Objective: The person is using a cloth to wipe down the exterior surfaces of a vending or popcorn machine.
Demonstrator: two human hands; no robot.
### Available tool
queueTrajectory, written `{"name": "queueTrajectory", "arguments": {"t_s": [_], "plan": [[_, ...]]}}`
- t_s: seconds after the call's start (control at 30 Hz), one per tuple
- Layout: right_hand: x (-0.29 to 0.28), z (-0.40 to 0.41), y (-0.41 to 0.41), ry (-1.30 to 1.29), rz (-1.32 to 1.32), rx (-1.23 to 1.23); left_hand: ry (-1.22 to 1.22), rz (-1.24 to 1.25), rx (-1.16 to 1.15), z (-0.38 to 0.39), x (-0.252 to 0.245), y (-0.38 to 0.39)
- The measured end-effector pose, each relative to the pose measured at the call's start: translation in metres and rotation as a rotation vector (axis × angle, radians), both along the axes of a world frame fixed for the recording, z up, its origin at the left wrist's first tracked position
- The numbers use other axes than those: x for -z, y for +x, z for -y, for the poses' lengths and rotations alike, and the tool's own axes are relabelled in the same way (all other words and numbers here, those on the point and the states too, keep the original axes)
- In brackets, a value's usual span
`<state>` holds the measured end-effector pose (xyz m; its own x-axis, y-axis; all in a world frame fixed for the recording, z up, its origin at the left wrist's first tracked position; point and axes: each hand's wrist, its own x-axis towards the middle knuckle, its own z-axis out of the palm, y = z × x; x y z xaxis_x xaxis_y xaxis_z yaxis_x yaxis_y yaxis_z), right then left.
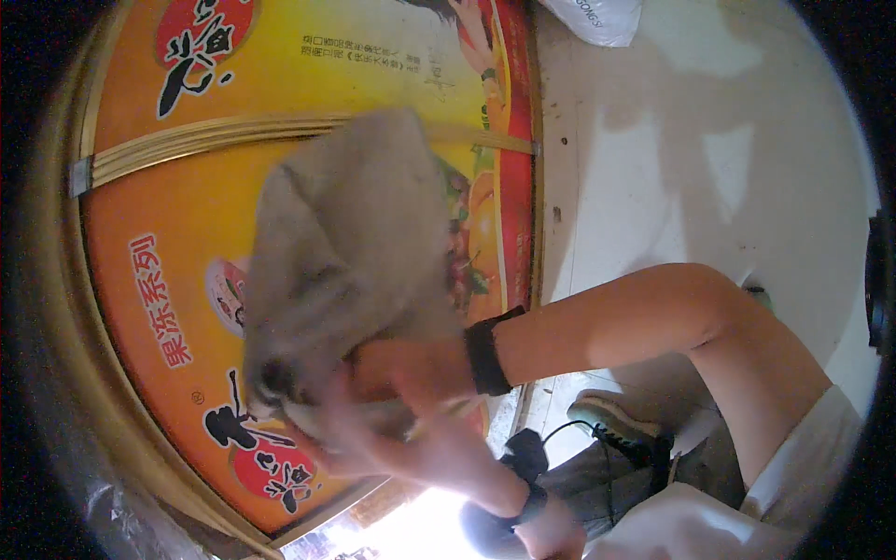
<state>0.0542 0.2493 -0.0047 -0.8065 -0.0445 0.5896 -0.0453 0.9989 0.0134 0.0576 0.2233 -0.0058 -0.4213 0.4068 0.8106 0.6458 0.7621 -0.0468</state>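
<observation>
A crumpled grey-brown cloth (pixel 357 224), perhaps a garment, spreads over the printed panels in front of me, blurred by motion. Its near end is bunched between both hands. My right hand (pixel 399 371) grips that bunched part, its fingertips partly hidden in the folds; the forearm wears a black wrist band (pixel 488 357). Just below it, my left hand (pixel 371 434) is strongly blurred and holds the cloth's lower edge. A dark hollow, perhaps an opening in the fabric, shows near the left fingers. On the left wrist sits a black strapped device (pixel 526 451) with a thin cable.
The work surface (pixel 189 294) is made of orange and yellow printed panels bearing writing, crossed by gold-coloured strips (pixel 224 143). Clear plastic film (pixel 133 518) lies at the lower left. A white sack (pixel 598 21) rests on the pale floor (pixel 630 175). My shoe (pixel 616 423) stands beside the surface.
</observation>
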Motion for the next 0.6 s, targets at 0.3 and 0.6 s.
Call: {"name": "queueTrajectory", "arguments": {"t_s": [0.3,0.6], "plan": [[-0.010,-0.046,-0.002,0.473,0.347,1.181,-0.447,-0.019,0.114,-0.065,-0.013,-0.012],[0.061,0.002,-0.078,-0.897,-0.424,-0.451,-0.491,-0.011,0.267,0.031,-0.027,-0.049]]}}
